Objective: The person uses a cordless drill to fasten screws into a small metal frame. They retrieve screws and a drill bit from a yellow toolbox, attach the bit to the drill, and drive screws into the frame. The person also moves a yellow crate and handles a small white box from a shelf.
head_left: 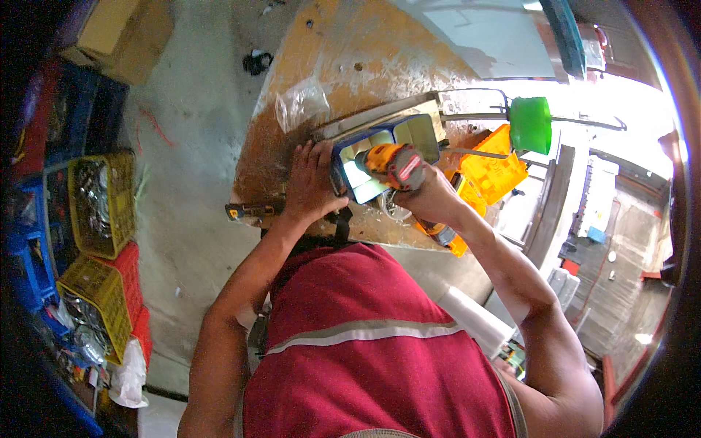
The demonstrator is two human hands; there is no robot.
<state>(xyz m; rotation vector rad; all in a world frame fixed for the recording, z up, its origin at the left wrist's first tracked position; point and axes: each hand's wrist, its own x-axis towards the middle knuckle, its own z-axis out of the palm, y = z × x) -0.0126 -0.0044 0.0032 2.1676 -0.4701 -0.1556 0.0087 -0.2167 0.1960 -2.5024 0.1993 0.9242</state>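
Observation:
My right hand [431,196] grips an orange and red cordless drill [394,164], with its nose pointing into a blue metal box [383,139] that lies open on the worn workbench [350,66]. My left hand [310,182] presses flat against the left side of that box, with its fingers spread over the edge. The box's shiny inside reflects light below the drill. My red vest fills the lower middle of the view.
An orange plastic case [493,171] and a green cylinder [531,124] on a metal rod sit right of the box. A crumpled clear plastic bag [299,102] lies on the bench. Yellow crates [102,197] of metal parts and blue crates [29,255] stack at left on the concrete floor.

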